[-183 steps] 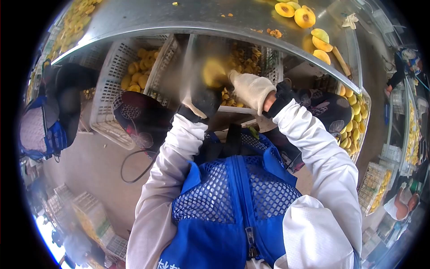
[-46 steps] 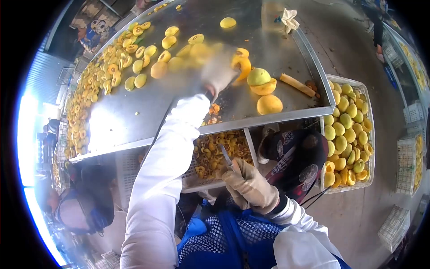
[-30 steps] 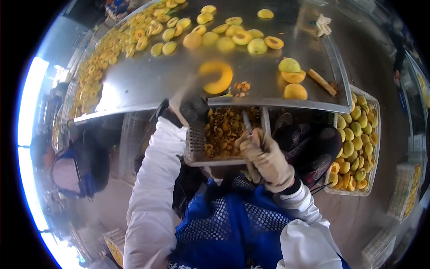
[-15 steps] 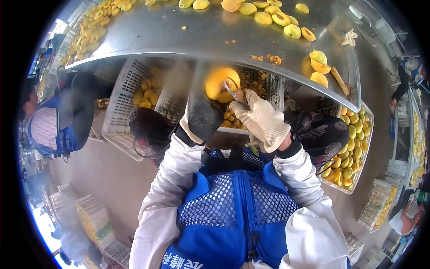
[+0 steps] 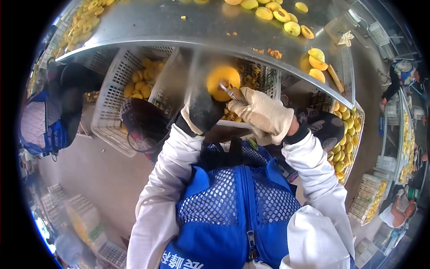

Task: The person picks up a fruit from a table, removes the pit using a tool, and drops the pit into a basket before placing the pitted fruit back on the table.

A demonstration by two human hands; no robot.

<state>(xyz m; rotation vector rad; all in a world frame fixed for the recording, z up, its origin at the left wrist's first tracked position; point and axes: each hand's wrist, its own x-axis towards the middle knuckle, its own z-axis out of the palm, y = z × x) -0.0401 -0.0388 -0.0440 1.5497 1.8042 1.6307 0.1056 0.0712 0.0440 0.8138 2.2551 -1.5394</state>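
My left hand [image 5: 205, 110], in a dark glove, is closed round a yellow fruit half [image 5: 219, 80] with its cut side up. My right hand [image 5: 262, 112], in a cream knitted glove, grips a small metal tool [image 5: 227, 90]. The tool's curved tip lies in the middle of the fruit half. Both hands are close together in front of the metal table's edge, above a white crate [image 5: 273, 83] that holds fruit scraps.
Yellow fruit halves [image 5: 281, 15] lie on the metal table [image 5: 197, 31]. A crate of fruit [image 5: 139, 83] stands at the left, another [image 5: 347, 134] at the right. A co-worker in a blue vest [image 5: 53, 127] sits at the far left. Others are at the right edge.
The view has shifted slightly, so table and crates appear higher and further left. My right hand has turned a little; the tool is still in the fruit half.
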